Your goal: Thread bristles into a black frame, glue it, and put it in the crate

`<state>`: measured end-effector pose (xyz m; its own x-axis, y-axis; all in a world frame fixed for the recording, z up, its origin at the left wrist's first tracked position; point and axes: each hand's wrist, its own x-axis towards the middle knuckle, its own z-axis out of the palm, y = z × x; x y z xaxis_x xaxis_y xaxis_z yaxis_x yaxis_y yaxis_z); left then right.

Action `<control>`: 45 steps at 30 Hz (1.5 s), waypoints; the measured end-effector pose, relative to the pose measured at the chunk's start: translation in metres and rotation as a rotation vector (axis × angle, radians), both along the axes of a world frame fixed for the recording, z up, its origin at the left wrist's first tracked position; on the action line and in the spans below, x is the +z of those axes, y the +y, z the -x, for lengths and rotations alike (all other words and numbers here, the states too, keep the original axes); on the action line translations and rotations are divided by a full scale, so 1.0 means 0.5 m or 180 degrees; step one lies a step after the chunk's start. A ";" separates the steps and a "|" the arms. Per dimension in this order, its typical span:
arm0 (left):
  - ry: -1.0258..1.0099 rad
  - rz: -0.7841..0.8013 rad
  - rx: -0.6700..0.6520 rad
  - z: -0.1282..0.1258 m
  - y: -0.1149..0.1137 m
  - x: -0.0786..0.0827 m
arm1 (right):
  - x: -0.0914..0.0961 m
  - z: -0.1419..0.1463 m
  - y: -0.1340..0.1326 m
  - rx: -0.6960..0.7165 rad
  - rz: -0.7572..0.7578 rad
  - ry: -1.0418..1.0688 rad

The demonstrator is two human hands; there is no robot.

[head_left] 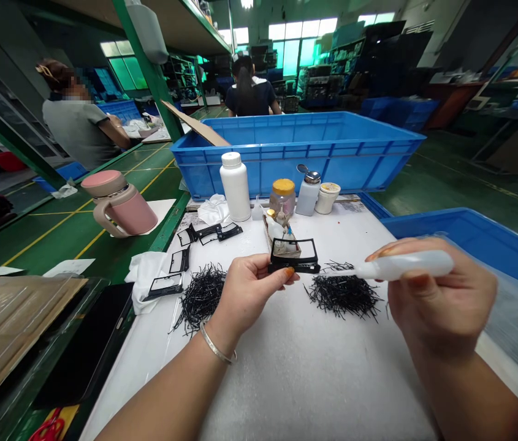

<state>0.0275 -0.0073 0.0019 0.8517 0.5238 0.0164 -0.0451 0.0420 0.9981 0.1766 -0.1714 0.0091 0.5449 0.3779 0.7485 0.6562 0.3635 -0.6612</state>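
Above the white worktop, seen from the head camera, the left hand pinches a black plastic frame between thumb and fingers, its long axis running left to right. The right hand is wrapped around a translucent squeeze bottle, held nearly level, its thin nozzle pointing left and ending just beside the frame's right end; contact cannot be told. Under the nozzle lies a heap of black strips; behind the frame sits a small box, with nothing visible between nozzle and frame.
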 end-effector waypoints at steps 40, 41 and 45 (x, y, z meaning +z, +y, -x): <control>-0.0688 -0.0012 0.0951 0.021 0.058 0.013 | 0.003 0.015 0.194 -0.0340 0.2068 -0.0380; -0.0690 -0.0018 0.0903 0.020 0.059 0.011 | -0.001 0.016 0.203 -0.0324 0.2095 -0.0422; -0.0656 -0.0096 0.0786 0.019 0.061 0.003 | -0.003 0.018 0.200 -0.0394 0.1662 -0.0489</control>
